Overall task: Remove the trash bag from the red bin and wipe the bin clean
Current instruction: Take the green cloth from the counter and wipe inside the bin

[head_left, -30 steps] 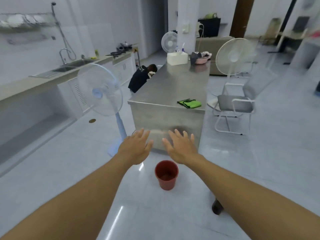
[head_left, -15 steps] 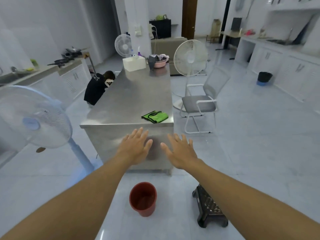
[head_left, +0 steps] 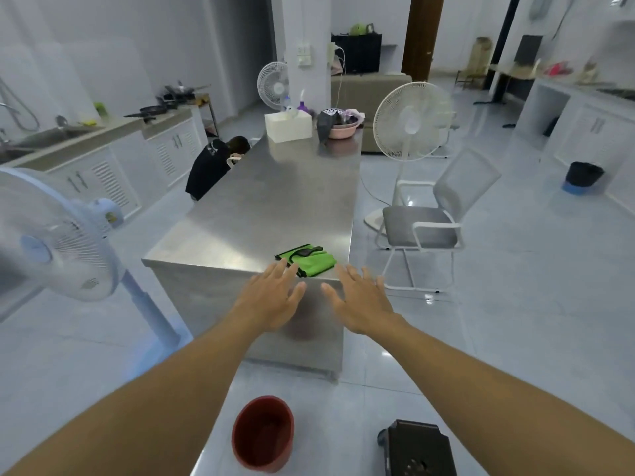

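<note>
Red bin (head_left: 263,433) upright on floor, no bag visible; both hands' fingers spread, empty.

Both hands, left (head_left: 271,297) and right (head_left: 360,300), spread empty mid-frame below a green cloth (head_left: 309,261); red bin (head_left: 263,434) bottom center.

Red bin (head_left: 263,434), green cloth (head_left: 311,260)

- Red bin (head_left: 263,433) stands open on bare floor, open space above it.
- Black step stool (head_left: 417,450) sits near its right.
- Steel tabletop (head_left: 261,214) blocks ahead.
- Blue fan (head_left: 51,235) crowds the left.
</note>
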The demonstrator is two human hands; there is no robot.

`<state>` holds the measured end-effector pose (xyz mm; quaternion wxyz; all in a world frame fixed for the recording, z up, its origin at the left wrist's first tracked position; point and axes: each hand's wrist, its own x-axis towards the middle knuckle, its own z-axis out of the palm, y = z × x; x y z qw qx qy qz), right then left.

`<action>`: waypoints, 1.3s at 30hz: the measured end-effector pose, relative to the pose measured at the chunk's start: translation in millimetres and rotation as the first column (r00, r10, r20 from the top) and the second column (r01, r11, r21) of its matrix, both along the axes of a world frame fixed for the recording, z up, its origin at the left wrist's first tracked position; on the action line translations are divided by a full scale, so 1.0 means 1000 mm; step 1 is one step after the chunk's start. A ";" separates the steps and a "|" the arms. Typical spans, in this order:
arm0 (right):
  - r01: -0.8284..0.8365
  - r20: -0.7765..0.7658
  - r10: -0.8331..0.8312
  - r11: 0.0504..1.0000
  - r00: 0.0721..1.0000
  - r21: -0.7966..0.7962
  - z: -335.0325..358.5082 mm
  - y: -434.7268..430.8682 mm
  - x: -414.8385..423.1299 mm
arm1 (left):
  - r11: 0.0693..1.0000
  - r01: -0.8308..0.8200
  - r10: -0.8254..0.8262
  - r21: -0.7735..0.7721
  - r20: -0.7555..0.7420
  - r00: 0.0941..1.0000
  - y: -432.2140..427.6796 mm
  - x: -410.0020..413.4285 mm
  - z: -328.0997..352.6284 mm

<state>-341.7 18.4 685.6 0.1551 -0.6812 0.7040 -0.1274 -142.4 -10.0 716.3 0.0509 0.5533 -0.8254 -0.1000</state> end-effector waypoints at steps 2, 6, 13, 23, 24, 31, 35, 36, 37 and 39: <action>-0.015 0.005 0.015 1.000 1.000 0.005 -0.006 -0.023 -0.006 | 1.000 -0.011 0.011 0.012 -0.011 1.000 -0.020 -0.005 -0.007; -0.029 0.010 0.029 0.999 1.000 0.035 -0.022 -0.071 -0.012 | 0.999 -0.027 0.027 0.033 -0.015 1.000 -0.069 -0.007 -0.030; -0.097 -0.026 0.099 0.993 0.995 0.060 -0.072 -0.181 0.006 | 0.993 -0.077 0.082 0.088 -0.048 0.995 -0.170 0.003 -0.086; -0.168 -0.216 0.221 0.956 0.951 0.239 -0.174 -0.318 0.035 | 0.961 -0.123 0.134 0.247 -0.029 0.991 -0.277 0.050 -0.184; -0.158 -0.230 0.222 0.951 0.948 0.266 -0.183 -0.326 0.035 | 0.961 -0.123 0.136 0.248 -0.035 0.990 -0.283 0.054 -0.192; -0.146 -0.444 0.188 0.981 0.876 0.127 -0.205 -0.343 0.049 | 0.954 -0.158 0.168 0.255 -0.021 0.985 -0.291 0.080 -0.224; -0.263 -0.350 0.277 0.961 0.895 0.087 -0.202 -0.349 0.064 | 0.927 -0.245 0.265 0.284 -0.036 0.964 -0.284 0.098 -0.221; -0.296 -0.313 0.304 0.952 0.900 0.074 -0.200 -0.349 0.071 | 0.920 -0.266 0.287 0.288 -0.031 0.957 -0.282 0.103 -0.218; -0.333 -0.277 0.335 0.941 0.901 0.054 -0.197 -0.350 0.078 | 0.911 -0.293 0.313 0.290 -0.023 0.950 -0.279 0.109 -0.215; -0.410 -0.202 0.404 0.912 0.892 0.015 -0.194 -0.351 0.095 | 0.885 -0.362 0.382 0.292 -0.013 0.924 -0.274 0.121 -0.207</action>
